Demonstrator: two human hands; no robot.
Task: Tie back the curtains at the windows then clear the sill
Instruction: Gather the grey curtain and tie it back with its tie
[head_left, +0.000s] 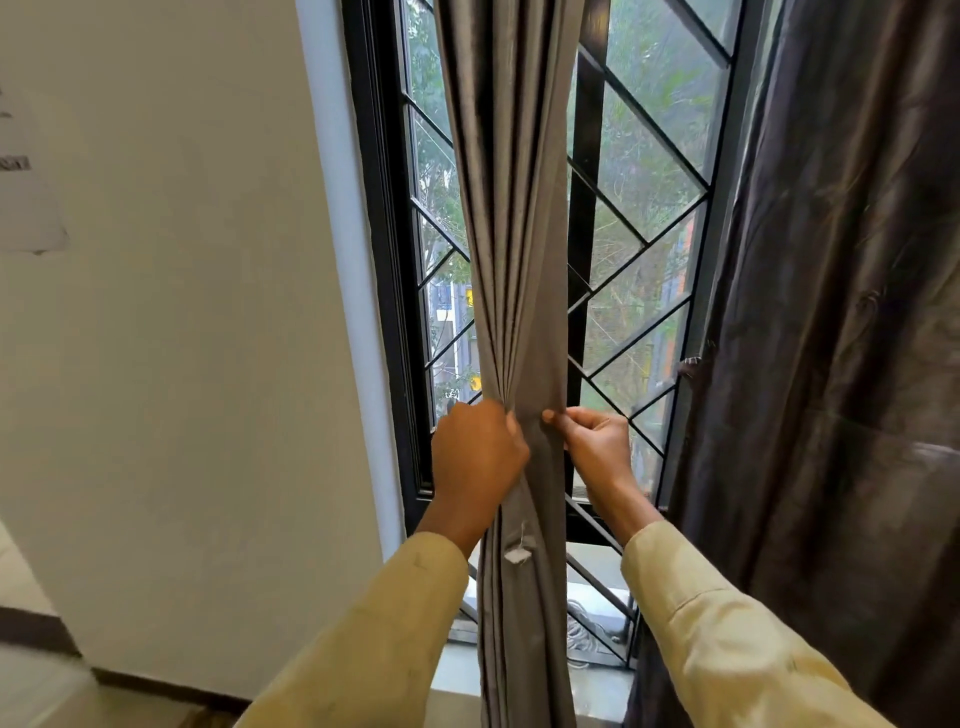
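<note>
While left hand (475, 457) grips the bunched curtain (511, 208), right hand (592, 441) pinches its edge; keep folds tight before tying.

Both your arms reach forward and up, pale yellow sleeves (727, 649) covering them to the wrists. Your left hand (478, 452) shows you its back, fingers wrapped round the gathered curtain (514, 260). Your right hand (592, 447), level with it and just beside, pinches the curtain's edge between thumb and curled fingers.
</note>
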